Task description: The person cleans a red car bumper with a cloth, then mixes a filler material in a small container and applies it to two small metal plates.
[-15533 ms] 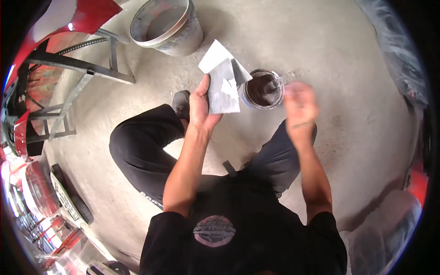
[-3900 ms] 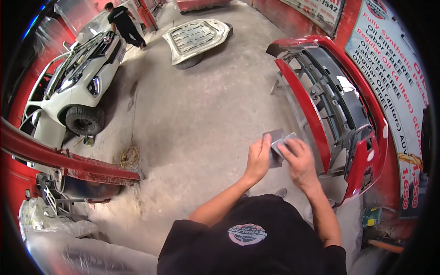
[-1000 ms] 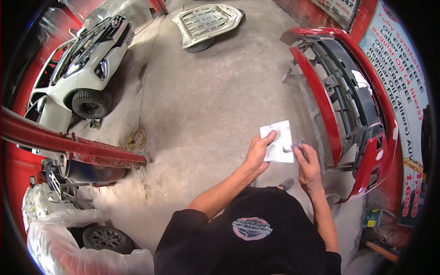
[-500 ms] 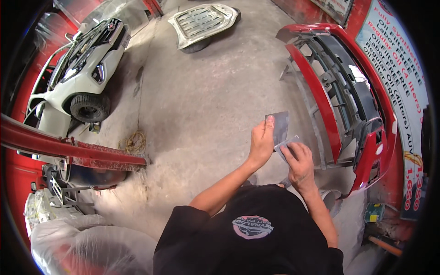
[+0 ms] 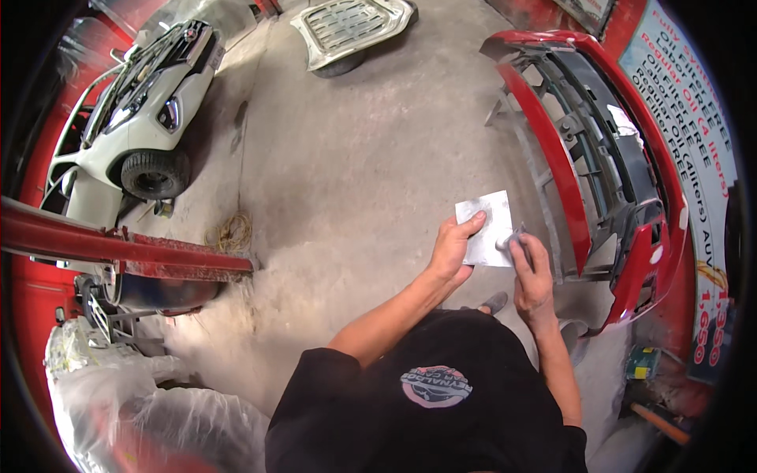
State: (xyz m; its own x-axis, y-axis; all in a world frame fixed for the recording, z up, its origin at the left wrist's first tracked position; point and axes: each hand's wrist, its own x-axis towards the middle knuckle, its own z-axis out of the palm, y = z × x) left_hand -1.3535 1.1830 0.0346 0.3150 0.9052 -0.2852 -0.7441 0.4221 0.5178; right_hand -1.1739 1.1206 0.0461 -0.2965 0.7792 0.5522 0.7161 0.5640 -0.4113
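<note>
My left hand (image 5: 455, 248) is closed on a thin, rectangular metal-looking plate (image 5: 487, 213), thumb on its upper face and fingers beneath. Light glares off the plate, so it looks almost white, with grey smudges near the thumb. A small grey flat piece (image 5: 518, 234) is pinched in my right hand (image 5: 534, 276), at the plate's right edge. A grey patch shows on the plate beside it; whether the piece touches the plate I cannot tell. Both hands are in front of my body, left of a red car bumper (image 5: 544, 150).
The bumper rests on a metal stand at the right. A car hood (image 5: 351, 30) lies on a tyre at the far end. To the left are a white car (image 5: 146, 130), a red beam (image 5: 158, 254), coiled rope (image 5: 230, 233) and plastic sheeting (image 5: 181, 422).
The plate has tilted and now glares white instead of dark grey. My left hand has turned and lowered slightly. My right hand has shifted right with the grey piece.
</note>
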